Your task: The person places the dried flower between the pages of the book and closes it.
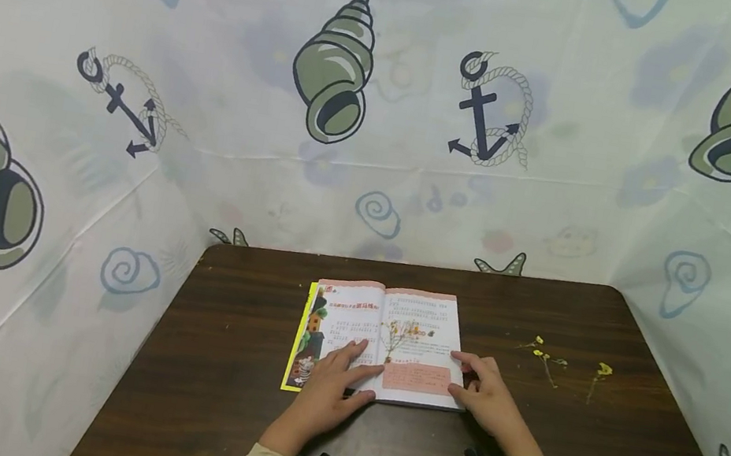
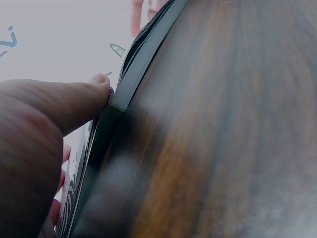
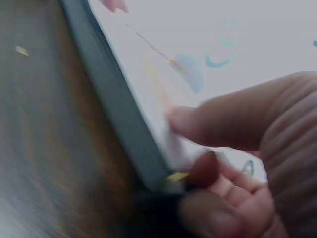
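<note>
An open book (image 1: 351, 293) lies on the table with printed text and coloured pictures on its pages. A thin sprig of small yellow flowers (image 1: 394, 338) lies on the right page near the spine. My left hand (image 1: 329, 390) rests spread on the left page and spine, its thumb (image 2: 84, 101) near the book's lower edge. At the right edge, my right hand (image 1: 489, 399) holds the right page (image 3: 143, 74) between thumb and fingers. The right wrist view is blurred there, so how many sheets it holds is unclear.
Several loose yellow flower sprigs (image 1: 546, 357) lie right of the book, with another flower (image 1: 604, 370) farther right. A yellow cover edge (image 1: 301, 337) shows at the book's left. The dark wooden table (image 1: 227, 334) stands against patterned cloth walls (image 1: 416, 92).
</note>
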The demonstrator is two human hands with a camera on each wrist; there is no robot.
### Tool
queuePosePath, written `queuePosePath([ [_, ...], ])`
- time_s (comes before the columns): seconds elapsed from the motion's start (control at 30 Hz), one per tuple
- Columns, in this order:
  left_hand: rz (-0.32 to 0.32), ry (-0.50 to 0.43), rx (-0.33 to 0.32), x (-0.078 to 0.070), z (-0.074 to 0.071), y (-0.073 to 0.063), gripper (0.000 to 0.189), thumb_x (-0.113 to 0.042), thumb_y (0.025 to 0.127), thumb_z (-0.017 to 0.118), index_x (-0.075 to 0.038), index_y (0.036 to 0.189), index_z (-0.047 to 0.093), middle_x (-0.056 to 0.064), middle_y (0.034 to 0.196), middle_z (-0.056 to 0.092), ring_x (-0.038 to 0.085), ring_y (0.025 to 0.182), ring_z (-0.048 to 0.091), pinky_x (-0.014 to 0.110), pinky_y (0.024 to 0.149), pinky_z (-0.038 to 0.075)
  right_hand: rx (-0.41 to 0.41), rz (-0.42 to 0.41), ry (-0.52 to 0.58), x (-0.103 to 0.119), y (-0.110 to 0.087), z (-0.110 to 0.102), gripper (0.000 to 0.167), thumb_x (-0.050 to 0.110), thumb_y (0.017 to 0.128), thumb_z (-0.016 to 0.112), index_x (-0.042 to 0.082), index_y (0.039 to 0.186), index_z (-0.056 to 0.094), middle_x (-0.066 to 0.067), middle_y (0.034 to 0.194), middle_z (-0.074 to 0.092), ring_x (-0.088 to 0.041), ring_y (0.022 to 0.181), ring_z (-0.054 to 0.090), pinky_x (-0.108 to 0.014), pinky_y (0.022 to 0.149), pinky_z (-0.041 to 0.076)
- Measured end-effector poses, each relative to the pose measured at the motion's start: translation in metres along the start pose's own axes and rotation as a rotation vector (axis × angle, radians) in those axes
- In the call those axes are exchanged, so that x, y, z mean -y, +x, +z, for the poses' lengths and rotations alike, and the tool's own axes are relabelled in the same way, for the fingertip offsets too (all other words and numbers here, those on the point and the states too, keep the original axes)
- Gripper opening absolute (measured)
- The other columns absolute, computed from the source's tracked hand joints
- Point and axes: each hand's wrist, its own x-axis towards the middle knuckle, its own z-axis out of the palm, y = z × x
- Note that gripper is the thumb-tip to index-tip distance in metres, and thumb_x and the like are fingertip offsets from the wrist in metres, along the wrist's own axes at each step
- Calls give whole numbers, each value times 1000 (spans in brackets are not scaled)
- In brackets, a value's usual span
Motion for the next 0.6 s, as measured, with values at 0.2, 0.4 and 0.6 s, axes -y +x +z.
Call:
queuePosePath([
  [0.2, 6, -8, 15, -4, 0, 3, 49, -48, 104, 72, -43, 152, 63, 0, 179, 36, 32, 165, 33, 66, 130, 29, 100, 35, 118, -3, -5, -17, 76, 8, 94, 84, 8, 161, 49, -20, 137, 42, -10, 68, 46, -22, 58, 42],
  [0.4, 0, -10, 17, -4, 0, 0, 48, -47, 104, 73, -41, 151, 65, 2, 178, 36, 33, 165, 34, 66, 130, 29, 162, 45, 131, -2, -6, -18, 82, 5, 92, 84, 7, 164, 44, -21, 140, 38, -13, 73, 48, -22, 61, 43],
  [0.6, -4, -10, 4, -4, -3, -1, 48, -46, 104, 73, -39, 151, 65, 3, 178, 37, 34, 164, 35, 67, 130, 28, 182, 58, 132, 0, -3, -17, 80, -1, 91, 81, 6, 163, 47, -21, 134, 37, -16, 76, 49, -22, 62, 43],
])
